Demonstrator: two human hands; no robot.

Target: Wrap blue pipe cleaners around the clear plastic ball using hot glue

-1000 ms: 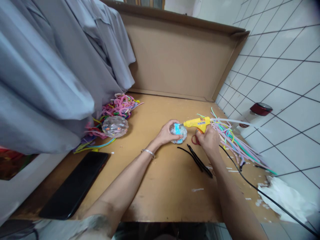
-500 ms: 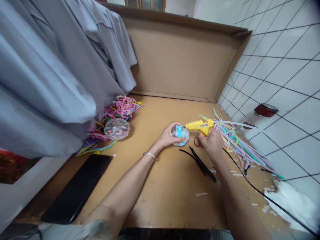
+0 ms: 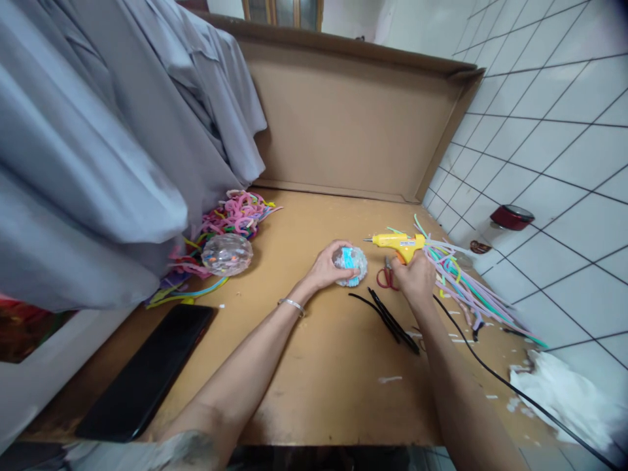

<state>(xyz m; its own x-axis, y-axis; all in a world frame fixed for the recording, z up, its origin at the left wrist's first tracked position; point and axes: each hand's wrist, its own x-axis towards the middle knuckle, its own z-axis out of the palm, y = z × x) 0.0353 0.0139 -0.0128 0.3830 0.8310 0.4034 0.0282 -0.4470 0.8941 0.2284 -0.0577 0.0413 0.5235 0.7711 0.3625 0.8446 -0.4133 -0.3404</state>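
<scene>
Above the table (image 3: 314, 379), the left hand (image 3: 328, 267) clamped its fingers around the ball (image 3: 362, 263), seemingly to steady its blue strip (image 3: 348, 257) facing the glue gun (image 3: 398, 243), whose handle the right hand's (image 3: 416, 278) fingers wrapped, its nozzle (image 3: 367, 240) near but apart.

Single head-worn view, facing forward and down, near tabletop (image 3: 318, 373).

Left hand (image 3: 326, 267) cupped, right hand (image 3: 417, 278) clenched (forearms (image 3: 245, 366) outstretched).
</scene>
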